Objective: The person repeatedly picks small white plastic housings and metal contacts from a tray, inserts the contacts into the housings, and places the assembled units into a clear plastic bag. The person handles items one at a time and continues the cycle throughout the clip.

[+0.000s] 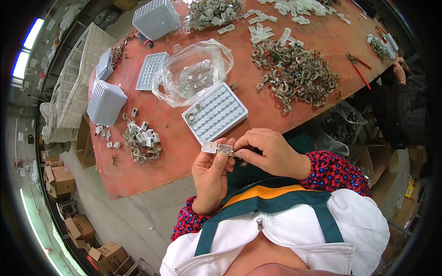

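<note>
My left hand [211,177] holds a small white hinged plastic case [209,147] between thumb and fingers, with its two halves spread apart. Close against the case's right end, my right hand [271,154] has thumb and forefinger pinched together. What they grip is too small to make out; a bit of braided cord shows just below them. Just beyond my hands lies a pale grey tray [215,115] with rows of round pockets, and a few small metallic pieces sit in its left pockets.
Behind the tray is a clear plastic bag [193,76]. A heap of braided cords [299,76] lies right of it, then red-handled pliers [359,69]. Small white cases on cords [143,140] and stacked trays [106,103] stand left. Another person's hand [399,70] is at the far right edge.
</note>
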Motion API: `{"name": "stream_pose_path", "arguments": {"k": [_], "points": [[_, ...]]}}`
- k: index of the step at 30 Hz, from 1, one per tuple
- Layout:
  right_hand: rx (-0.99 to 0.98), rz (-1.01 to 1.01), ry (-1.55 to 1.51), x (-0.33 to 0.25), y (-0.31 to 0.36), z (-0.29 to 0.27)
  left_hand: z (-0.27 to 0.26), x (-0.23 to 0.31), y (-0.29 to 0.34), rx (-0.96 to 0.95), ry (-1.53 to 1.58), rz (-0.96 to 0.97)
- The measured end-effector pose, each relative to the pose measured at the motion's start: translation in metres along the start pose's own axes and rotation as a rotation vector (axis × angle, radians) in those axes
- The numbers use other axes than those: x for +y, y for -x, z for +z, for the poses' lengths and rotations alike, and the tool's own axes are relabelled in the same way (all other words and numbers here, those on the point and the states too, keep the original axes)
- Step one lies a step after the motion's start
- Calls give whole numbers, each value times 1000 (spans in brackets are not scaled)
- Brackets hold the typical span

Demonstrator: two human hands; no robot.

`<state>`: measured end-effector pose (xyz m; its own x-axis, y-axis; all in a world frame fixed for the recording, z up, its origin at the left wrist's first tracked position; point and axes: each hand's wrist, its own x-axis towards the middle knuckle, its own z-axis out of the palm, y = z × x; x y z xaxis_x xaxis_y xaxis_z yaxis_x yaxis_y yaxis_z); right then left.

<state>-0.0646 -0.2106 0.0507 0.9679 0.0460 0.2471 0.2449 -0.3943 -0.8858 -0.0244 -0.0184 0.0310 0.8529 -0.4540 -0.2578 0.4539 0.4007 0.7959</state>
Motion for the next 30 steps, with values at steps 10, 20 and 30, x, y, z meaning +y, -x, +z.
{"name": "stream_pose_path", "arguments": {"k": [10,20,30], "points": [[-65,141,-177,-7,-3,-2,-3,-1,1,-20,-74,50],[69,-13,288,-2,-3,10,1,-1,-2,33,82,-68],[54,-180,350,18,-82,1,-27,11,-4,121,-9,200]]}}
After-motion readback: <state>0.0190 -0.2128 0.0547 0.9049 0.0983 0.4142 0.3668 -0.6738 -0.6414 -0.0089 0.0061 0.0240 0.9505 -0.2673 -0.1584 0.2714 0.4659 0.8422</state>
